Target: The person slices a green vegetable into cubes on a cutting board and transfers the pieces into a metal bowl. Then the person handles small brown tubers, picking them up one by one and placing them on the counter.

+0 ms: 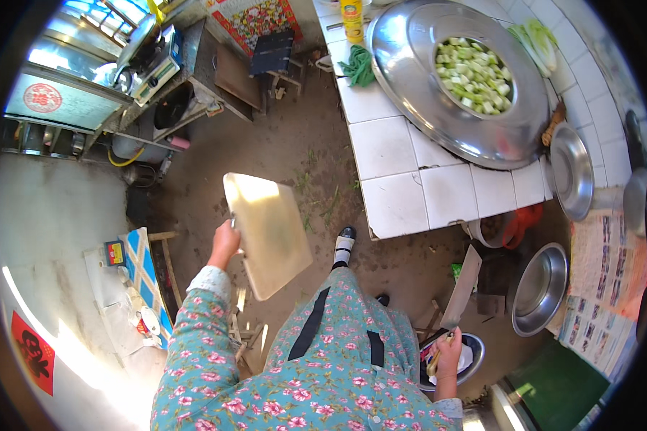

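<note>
My left hand (226, 243) grips the handle of a pale rectangular cutting board (272, 237), which hangs tilted above the floor. My right hand (448, 353) is closed around the wooden handle of a cleaver (462, 291). The wide blade points up and away from me, near the corner of a white-tiled counter (393, 199). On that counter stands a large metal lid or basin (410, 81). In the opening at its middle lie many pale green vegetable cubes (474, 75). Beneath my right hand is a metal basin (475, 353) with some contents I cannot make out.
A green cloth (358, 65), a yellow bottle (351, 20) and a leafy vegetable (539, 46) lie on the counter. Metal basins (571, 171) lean at the right. A gas stove (159, 64) and a dark stool (272, 53) stand at the back. A small cloth-covered table (145, 277) is at left.
</note>
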Action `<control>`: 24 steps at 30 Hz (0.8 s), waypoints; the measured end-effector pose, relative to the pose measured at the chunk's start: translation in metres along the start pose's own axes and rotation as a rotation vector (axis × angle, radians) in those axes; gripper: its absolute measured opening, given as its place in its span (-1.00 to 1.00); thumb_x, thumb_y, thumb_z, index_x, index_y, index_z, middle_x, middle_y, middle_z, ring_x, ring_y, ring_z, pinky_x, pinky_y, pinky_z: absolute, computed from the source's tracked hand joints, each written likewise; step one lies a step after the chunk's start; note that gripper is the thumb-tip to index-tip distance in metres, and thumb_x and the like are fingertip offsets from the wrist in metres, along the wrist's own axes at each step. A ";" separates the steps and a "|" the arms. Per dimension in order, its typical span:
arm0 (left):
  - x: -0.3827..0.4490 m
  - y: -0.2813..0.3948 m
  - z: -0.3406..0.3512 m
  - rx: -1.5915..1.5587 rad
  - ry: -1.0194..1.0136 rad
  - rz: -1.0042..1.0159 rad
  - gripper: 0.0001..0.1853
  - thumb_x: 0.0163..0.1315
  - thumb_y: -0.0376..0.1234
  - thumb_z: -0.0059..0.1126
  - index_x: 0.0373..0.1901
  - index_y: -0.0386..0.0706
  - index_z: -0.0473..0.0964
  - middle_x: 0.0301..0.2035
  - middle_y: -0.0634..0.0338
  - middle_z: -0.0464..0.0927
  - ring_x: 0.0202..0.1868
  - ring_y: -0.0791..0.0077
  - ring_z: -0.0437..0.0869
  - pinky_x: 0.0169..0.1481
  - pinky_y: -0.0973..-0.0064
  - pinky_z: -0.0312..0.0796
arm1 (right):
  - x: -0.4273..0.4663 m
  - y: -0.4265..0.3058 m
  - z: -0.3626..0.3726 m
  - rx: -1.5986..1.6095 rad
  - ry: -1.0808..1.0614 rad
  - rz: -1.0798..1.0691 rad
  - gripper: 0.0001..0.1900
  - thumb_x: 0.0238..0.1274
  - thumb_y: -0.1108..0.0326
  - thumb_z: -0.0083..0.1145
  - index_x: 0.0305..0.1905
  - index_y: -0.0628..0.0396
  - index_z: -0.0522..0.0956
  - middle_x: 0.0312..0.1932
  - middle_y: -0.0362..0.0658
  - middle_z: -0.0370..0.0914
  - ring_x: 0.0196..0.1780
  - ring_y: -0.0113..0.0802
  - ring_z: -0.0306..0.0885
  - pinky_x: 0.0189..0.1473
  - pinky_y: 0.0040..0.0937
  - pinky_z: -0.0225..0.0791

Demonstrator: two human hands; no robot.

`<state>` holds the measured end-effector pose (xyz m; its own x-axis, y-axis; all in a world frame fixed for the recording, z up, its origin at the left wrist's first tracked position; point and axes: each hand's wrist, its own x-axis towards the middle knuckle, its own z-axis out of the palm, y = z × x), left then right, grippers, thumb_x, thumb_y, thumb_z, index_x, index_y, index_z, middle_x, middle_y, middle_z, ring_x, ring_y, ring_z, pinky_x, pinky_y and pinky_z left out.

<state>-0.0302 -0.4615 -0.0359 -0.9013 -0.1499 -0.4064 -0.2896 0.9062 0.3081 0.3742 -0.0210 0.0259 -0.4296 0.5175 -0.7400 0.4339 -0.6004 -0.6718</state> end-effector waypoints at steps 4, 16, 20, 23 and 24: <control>0.052 0.047 0.054 -0.017 -0.050 -0.015 -0.75 0.11 -0.40 -0.07 -0.20 -0.35 0.43 -0.27 -0.31 0.57 -0.16 -0.24 0.59 -0.05 0.01 0.42 | 0.000 -0.013 0.048 -0.046 0.040 0.013 -0.61 0.15 0.55 -0.03 0.09 0.11 0.26 -0.50 -0.25 0.29 -0.60 -0.52 0.28 -0.58 -0.53 0.24; 0.182 0.169 0.177 0.022 -0.208 0.019 -0.67 0.12 -0.36 0.02 -0.08 -0.31 0.39 -0.13 -0.26 0.55 -0.03 -0.18 0.57 0.06 0.06 0.41 | -0.008 -0.035 0.119 -0.145 0.164 0.107 -0.52 0.00 0.56 0.02 0.11 0.17 0.29 -0.44 -0.23 0.35 -0.56 -0.54 0.35 -0.55 -0.56 0.27; 0.206 0.212 0.204 -0.038 -0.285 0.050 -0.71 0.13 -0.35 0.04 -0.15 -0.33 0.44 -0.16 -0.25 0.57 -0.07 -0.18 0.59 0.03 0.06 0.44 | -0.006 -0.039 0.131 -0.095 0.195 0.143 -0.60 0.00 0.58 0.00 0.02 0.17 0.29 -0.46 -0.21 0.35 -0.56 -0.54 0.34 -0.55 -0.56 0.27; 0.206 0.238 0.218 0.028 -0.295 0.121 -0.73 0.13 -0.35 0.05 -0.18 -0.34 0.46 -0.18 -0.25 0.58 -0.08 -0.17 0.60 0.01 0.07 0.46 | -0.004 -0.048 0.146 -0.056 0.237 0.158 -0.63 0.00 0.59 -0.01 -0.02 0.17 0.28 -0.48 -0.21 0.34 -0.57 -0.54 0.33 -0.55 -0.57 0.26; 0.205 0.249 0.220 0.042 -0.297 0.149 -0.73 0.13 -0.36 0.05 -0.18 -0.35 0.46 -0.18 -0.25 0.58 -0.08 -0.16 0.61 0.01 0.08 0.46 | -0.001 -0.051 0.150 -0.050 0.253 0.157 -0.63 0.00 0.59 -0.02 -0.02 0.17 0.28 -0.49 -0.21 0.34 -0.58 -0.54 0.33 -0.55 -0.57 0.26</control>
<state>-0.2162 -0.1794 -0.2320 -0.7976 0.1012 -0.5946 -0.1429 0.9260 0.3494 0.2336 -0.0823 0.0665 -0.1463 0.5600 -0.8154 0.5207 -0.6573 -0.5449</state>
